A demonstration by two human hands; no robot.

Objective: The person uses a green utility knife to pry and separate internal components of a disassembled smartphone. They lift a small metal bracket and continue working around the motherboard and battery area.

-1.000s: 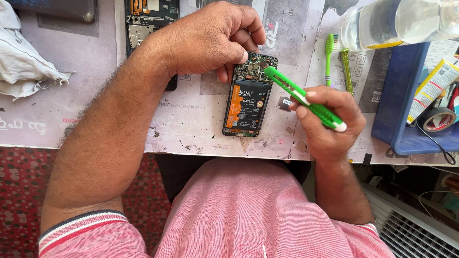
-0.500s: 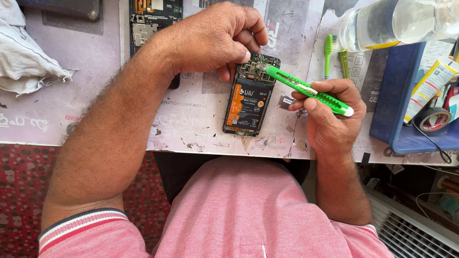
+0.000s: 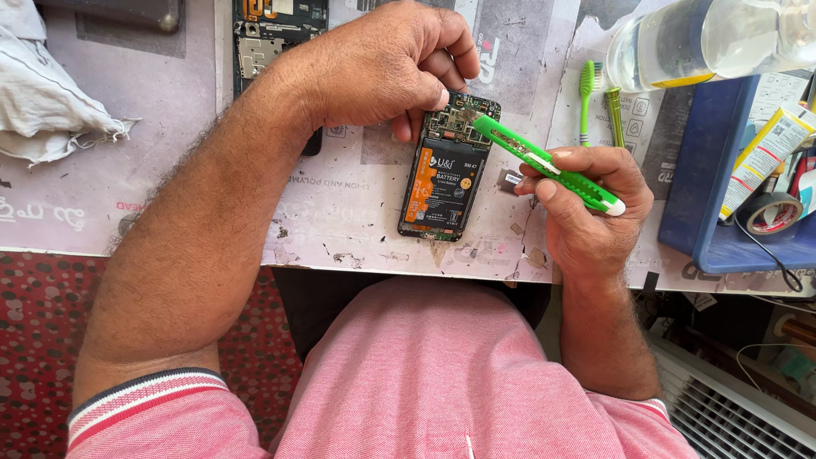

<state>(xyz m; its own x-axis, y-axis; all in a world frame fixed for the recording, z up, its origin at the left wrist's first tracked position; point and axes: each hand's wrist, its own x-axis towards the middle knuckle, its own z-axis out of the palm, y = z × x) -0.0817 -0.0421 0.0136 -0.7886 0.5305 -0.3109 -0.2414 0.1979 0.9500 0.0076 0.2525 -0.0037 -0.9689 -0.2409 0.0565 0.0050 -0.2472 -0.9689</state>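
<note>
Opened black smartphone [image 3: 446, 174] with back cover off, orange-and-black battery exposed, lying flat at centre of frame on worn paper-covered worktop [image 3: 357, 212]. Left hand [image 3: 387, 64] reaching in from upper centre, fingers curled over phone's top end, fingertips pressed onto green circuit board there. Right hand [image 3: 591, 212] at centre right, fingers closed around bright green plastic utility knife [image 3: 548, 163]; thumb along its side, tip angled up-left onto top edge of phone, just beside left fingertips.

Blue plastic tray [image 3: 710, 183] at right edge, holding roll of black tape [image 3: 769, 212] and white-and-yellow tube [image 3: 765, 157]. Clear plastic bottle [image 3: 705, 38] lying in upper right corner, above tray. Crumpled white cloth [image 3: 42, 102] at upper left. Second opened dark phone body [image 3: 280, 34] at top centre-left, partly hidden under left forearm. Green toothbrush [image 3: 586, 98] and slim green-handled tool [image 3: 614, 115] side by side, upright in frame, between bottle and right hand. Small dark chip-like part [image 3: 510, 180] on worktop between phone and right hand.
</note>
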